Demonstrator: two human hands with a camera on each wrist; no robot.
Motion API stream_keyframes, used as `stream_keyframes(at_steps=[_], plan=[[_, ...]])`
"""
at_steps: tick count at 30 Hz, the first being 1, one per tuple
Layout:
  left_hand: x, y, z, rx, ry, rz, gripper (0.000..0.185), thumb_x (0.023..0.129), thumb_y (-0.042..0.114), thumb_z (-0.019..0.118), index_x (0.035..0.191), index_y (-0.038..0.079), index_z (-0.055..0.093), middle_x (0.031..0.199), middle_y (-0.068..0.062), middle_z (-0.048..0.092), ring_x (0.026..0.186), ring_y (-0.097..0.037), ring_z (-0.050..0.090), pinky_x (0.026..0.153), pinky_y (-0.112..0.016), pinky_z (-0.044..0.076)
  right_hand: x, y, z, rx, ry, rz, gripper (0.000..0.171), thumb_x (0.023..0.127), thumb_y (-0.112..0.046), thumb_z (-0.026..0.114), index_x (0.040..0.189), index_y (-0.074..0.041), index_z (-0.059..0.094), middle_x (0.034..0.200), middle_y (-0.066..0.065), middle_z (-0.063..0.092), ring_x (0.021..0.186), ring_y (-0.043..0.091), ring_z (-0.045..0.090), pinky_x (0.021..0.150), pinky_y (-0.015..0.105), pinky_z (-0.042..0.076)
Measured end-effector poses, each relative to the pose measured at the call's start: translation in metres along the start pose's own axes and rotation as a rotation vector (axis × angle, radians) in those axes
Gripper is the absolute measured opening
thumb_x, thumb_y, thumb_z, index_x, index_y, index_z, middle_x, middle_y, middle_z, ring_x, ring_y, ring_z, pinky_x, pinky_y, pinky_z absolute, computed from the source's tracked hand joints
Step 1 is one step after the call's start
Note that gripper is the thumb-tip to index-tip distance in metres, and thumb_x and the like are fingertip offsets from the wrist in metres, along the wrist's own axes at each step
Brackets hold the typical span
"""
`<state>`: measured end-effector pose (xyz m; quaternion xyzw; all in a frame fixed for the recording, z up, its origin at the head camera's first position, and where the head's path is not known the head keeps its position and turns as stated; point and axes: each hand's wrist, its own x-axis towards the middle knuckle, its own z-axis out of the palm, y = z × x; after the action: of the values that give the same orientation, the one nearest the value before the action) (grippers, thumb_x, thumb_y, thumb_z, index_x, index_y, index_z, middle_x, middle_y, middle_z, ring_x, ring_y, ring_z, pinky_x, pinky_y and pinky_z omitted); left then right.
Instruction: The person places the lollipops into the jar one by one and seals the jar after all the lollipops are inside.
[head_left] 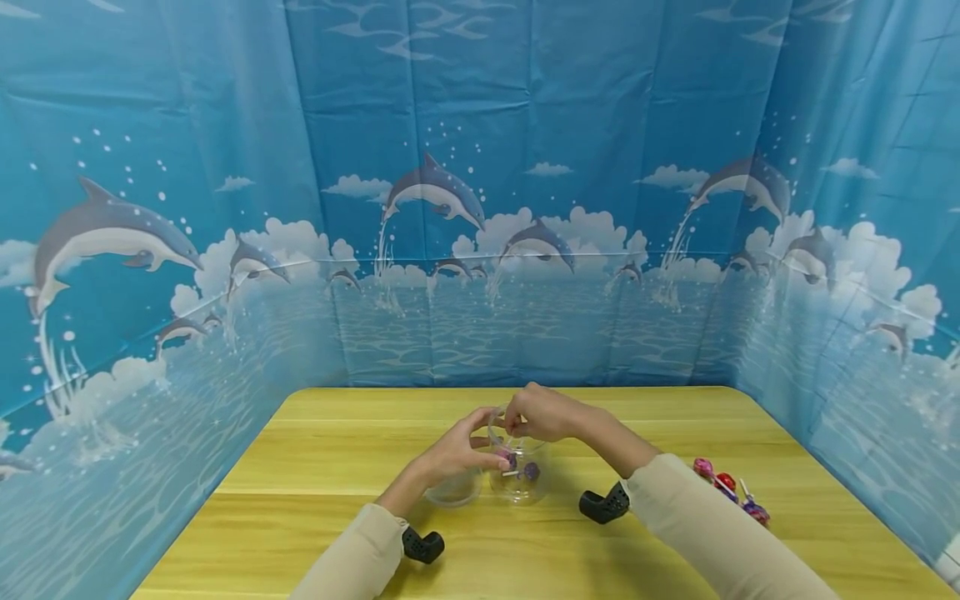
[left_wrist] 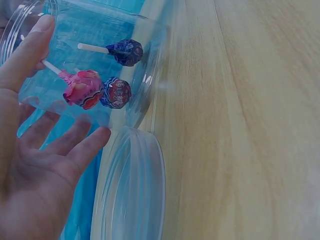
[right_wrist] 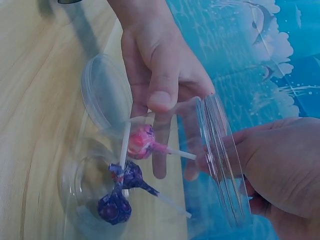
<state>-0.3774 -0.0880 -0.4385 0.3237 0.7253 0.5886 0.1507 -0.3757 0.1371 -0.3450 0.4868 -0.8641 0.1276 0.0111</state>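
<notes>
A clear plastic jar (head_left: 519,493) stands on the wooden table. My left hand (head_left: 450,452) holds it from the left, thumb on the near side and fingers round the far side. Through the jar's mouth reaches my right hand (head_left: 549,414), its fingertips at the stick of a pink-wrapped lollipop (right_wrist: 141,142), which they pinch inside the jar. Two dark blue-purple lollipops, one (right_wrist: 114,207) beside another (right_wrist: 132,176), lie near the jar's bottom. Next to the jar, under my left hand, a round clear lid (left_wrist: 142,185) lies on the table.
Several wrapped lollipops, among them a red one (head_left: 725,481) and a pink one (head_left: 702,467), lie to the right on the table (head_left: 300,517), beyond my right sleeve. Black wrist mounts (head_left: 423,547) hang below both forearms. A blue dolphin-print curtain (head_left: 480,325) surrounds the table's back and sides.
</notes>
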Motion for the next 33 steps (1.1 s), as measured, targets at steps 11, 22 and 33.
stream_keyframes(at_steps=[11, 22, 33], plan=[[0.000, -0.002, 0.000, 0.015, 0.002, 0.017, 0.066, 0.099, 0.013, 0.072, 0.157, 0.021, 0.041, 0.156, -0.004, 0.041, 0.138, -0.032, 0.050, 0.102, -0.042, 0.053, 0.004, -0.002, 0.005, 0.029, 0.007, -0.010, 0.009, 0.092, -0.001, 0.077, 0.093, -0.009, 0.082, 0.082, -0.004, 0.072, 0.071, 0.005, 0.062, 0.071, 0.026, 0.056], [0.000, -0.001, -0.001, 0.007, -0.005, 0.025, 0.066, 0.100, 0.011, 0.071, 0.157, 0.021, 0.039, 0.157, -0.006, 0.038, 0.135, -0.032, 0.052, 0.101, -0.043, 0.053, -0.006, 0.000, -0.006, 0.200, 0.025, 0.023, 0.016, 0.095, 0.000, 0.073, 0.110, -0.002, 0.079, 0.100, 0.007, 0.075, 0.076, 0.009, 0.065, 0.067, 0.026, 0.056], [0.002, -0.003, 0.000, 0.058, -0.003, 0.044, 0.072, 0.100, 0.008, 0.071, 0.161, 0.012, 0.033, 0.154, -0.018, 0.042, 0.135, -0.034, 0.051, 0.105, -0.042, 0.050, -0.026, 0.007, -0.020, 0.236, 0.073, 0.075, 0.013, 0.098, -0.006, 0.072, 0.109, -0.005, 0.078, 0.098, -0.002, 0.073, 0.084, 0.010, 0.067, 0.073, 0.030, 0.058]])
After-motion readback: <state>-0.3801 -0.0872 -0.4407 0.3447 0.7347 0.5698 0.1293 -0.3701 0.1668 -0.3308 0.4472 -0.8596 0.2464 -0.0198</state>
